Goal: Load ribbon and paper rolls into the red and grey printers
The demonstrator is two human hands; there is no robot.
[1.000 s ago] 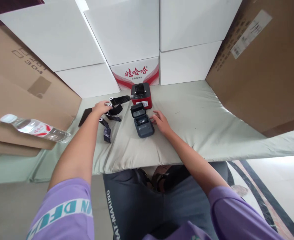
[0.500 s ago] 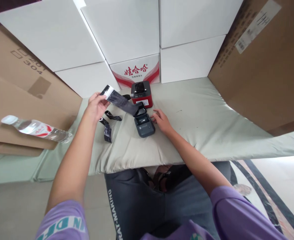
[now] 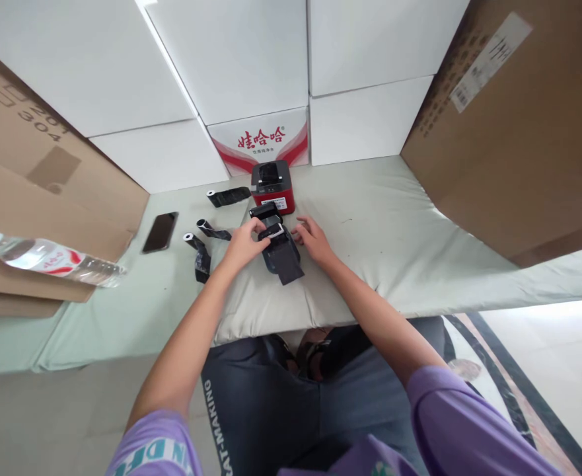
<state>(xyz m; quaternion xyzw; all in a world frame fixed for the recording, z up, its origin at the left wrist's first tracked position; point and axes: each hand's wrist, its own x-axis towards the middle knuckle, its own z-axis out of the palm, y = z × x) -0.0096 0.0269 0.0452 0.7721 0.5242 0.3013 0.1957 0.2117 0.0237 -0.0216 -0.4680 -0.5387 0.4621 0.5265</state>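
White boxes (image 3: 231,59) and brown cartons (image 3: 513,125) wall in a pale green padded counter (image 3: 394,244), and at its middle sits the dark grey label printer (image 3: 281,250), lid up, our landmark here. The left hand (image 3: 244,246) comes in from the printer's left, fingers curled around a black roll (image 3: 271,231) and setting it down at the open bay, with its loose black strip (image 3: 287,263) trailing over the printer's front, as it seems, so the end can feed out. The right hand (image 3: 311,239) rests just right of the printer, fingers loosely spread and touching its side, apparently steadying the body; it holds nothing. Right behind the printer stands a red printer (image 3: 271,186), close but not touching as far as I can tell. Left of the grey printer lie three more black rolls (image 3: 206,229), partly unwound, and farther left a dark phone (image 3: 160,231), flat. Well off to the left a water bottle (image 3: 43,257) lies on flattened cardboard (image 3: 37,192). Nothing sits between the hands and the printer.
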